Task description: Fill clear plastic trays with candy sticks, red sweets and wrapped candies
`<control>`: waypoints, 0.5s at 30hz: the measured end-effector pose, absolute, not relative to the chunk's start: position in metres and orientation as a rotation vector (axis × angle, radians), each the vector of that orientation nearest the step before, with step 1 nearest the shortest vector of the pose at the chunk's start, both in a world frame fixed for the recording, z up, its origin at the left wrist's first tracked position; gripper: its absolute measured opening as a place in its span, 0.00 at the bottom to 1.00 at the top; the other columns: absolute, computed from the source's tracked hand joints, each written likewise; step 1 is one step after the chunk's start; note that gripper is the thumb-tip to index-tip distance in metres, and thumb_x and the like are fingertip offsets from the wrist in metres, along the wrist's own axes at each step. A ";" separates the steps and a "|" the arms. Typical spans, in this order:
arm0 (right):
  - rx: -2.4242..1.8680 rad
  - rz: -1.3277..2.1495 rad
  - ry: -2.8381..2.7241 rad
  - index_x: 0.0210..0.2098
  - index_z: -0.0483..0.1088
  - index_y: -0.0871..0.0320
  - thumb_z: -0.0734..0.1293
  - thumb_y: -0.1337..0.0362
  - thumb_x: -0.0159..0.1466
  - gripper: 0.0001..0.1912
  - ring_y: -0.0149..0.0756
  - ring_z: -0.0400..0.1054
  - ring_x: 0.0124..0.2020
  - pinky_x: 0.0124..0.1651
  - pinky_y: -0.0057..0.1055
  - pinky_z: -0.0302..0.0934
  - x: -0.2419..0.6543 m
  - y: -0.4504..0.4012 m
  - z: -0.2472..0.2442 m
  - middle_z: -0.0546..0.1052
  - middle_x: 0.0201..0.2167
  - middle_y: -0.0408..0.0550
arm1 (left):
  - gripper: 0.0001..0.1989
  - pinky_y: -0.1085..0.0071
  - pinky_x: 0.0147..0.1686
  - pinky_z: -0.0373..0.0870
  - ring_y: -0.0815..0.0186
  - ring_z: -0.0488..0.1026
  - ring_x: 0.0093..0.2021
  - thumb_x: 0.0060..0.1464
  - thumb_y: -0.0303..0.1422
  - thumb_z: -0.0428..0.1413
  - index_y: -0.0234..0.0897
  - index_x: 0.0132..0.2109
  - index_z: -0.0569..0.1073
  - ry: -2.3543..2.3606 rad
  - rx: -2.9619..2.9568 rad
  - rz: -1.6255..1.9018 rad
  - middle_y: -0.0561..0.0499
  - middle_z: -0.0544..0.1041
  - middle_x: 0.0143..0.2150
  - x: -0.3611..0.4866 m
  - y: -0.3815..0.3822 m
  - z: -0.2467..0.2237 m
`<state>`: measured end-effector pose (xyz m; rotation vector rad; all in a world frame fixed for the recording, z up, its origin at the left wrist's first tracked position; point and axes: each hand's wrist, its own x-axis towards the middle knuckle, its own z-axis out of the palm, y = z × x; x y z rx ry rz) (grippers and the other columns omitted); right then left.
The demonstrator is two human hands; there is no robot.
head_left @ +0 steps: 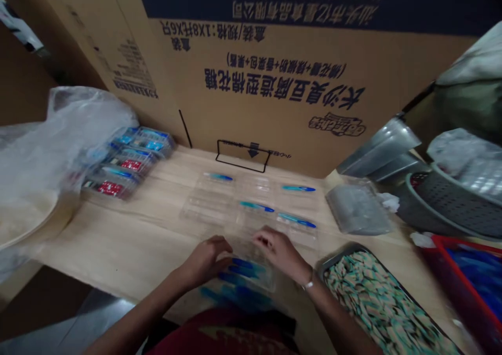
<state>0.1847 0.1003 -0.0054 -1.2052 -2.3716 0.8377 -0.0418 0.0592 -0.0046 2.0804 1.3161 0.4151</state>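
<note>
Close to the table's front edge, my left hand [209, 261] is curled beside several blue pens or pen-like sticks [243, 271]; what its fingertips hold is blurred. My right hand [278, 250] has its fingers bent together above a clear plastic tray, and anything between them is too small to tell. Clear compartment trays [212, 206] lie in front of both hands. Single blue-and-teal sticks lie in them: one at the upper left [218, 176], one at the upper right [298, 188], one in the middle [257, 206] and one at the lower right [297, 220].
Filled clear boxes [131, 159] and a plastic-covered tub [31, 214] stand left. At right are stacked clear lids [358, 206], a tray of green-and-cream pieces [376, 297], grey baskets [455, 198] and a red bin [451, 261]. A large carton [274, 46] stands behind.
</note>
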 end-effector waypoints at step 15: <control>-1.208 0.961 -2.012 0.31 0.65 0.56 0.62 0.67 0.53 0.05 0.30 0.61 0.26 0.29 0.25 0.55 0.192 0.120 0.021 0.67 0.26 0.40 | 0.09 0.70 0.37 0.65 0.64 0.69 0.38 0.55 0.37 0.54 0.39 0.42 0.68 1.214 2.015 0.712 0.48 0.72 0.38 -0.033 0.041 -0.010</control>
